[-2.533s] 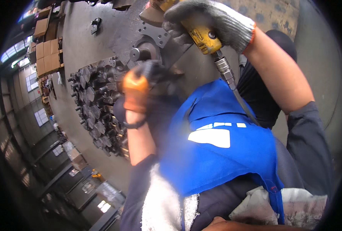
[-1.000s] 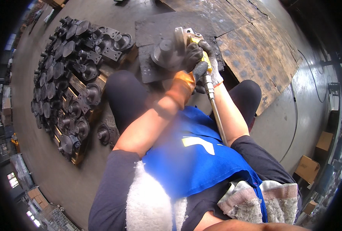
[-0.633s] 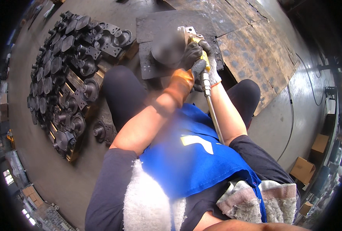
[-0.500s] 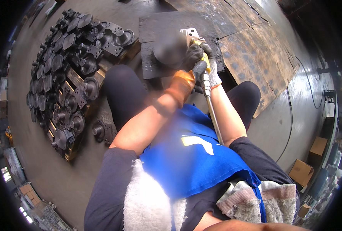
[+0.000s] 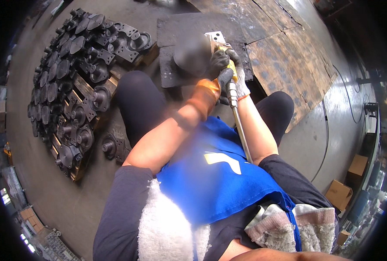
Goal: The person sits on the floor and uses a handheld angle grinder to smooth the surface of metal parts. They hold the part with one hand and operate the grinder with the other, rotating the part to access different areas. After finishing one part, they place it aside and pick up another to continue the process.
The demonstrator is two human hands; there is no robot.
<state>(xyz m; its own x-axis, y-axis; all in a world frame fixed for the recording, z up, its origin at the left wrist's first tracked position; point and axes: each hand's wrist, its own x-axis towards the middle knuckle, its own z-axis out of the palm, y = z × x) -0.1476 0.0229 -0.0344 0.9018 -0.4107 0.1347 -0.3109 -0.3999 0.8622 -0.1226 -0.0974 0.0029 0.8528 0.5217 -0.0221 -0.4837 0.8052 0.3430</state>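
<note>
In dark, orange-cuffed glove, my left hand (image 5: 217,68) is wrapped round a yellow pneumatic grinder (image 5: 231,66). My right hand (image 5: 240,71), gloved in grey and white, closes on the same tool from the right side. A metal air hose fitting (image 5: 232,93) runs from the grinder's rear down along my right forearm. The tool's head meets a metal bracket, whose pale plate with holes (image 5: 216,36) shows beyond my hands. To its left a round dark part (image 5: 190,56) is smeared by a blur. Exactly where the tool touches is hidden by my gloves.
The bracket rests on a dark worn board (image 5: 171,32) between my knees. Several dark cast brackets (image 5: 63,69) are heaped on a wooden pallet (image 5: 78,167) at left, with one bracket (image 5: 111,147) on the floor. Wooden sheets (image 5: 284,65) and a black cable (image 5: 326,135) lie at right.
Both hands keep their grip on the grinder with hardly any movement. The whole view has shifted very slightly.
</note>
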